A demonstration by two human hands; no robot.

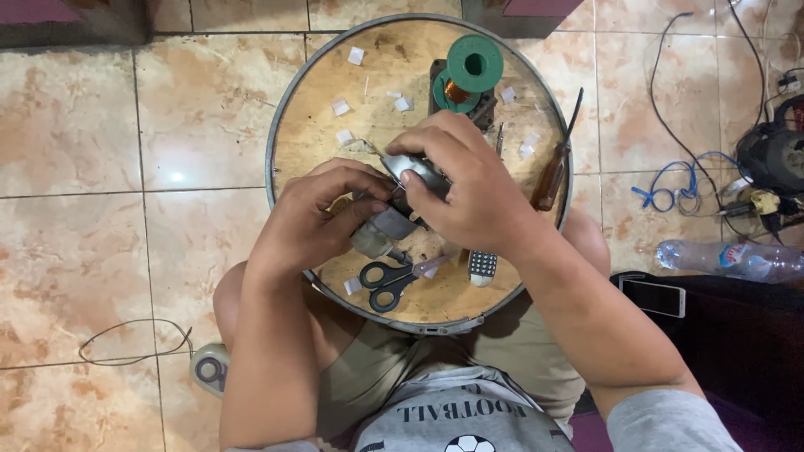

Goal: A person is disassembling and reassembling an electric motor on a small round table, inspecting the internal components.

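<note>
Tiled floor surrounds a round wooden table (pixel 318 142) set before the seated person. Between both hands, over the table's centre, sits a grey metal motor part (pixel 394 219). Left hand (pixel 322 213) grips its near side, fingers curled shut. Right hand (pixel 469 184) clamps its top, fingertips pinched together. Scissors (pixel 389 280) lie just below; green wire spool (pixel 473 65) stands beyond.

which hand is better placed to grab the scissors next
Probably the left hand. The scissors lie just below it on the round wooden board, handles toward that side. The right hand sits higher, wrapped over the grey metal part both hands hold.
</note>
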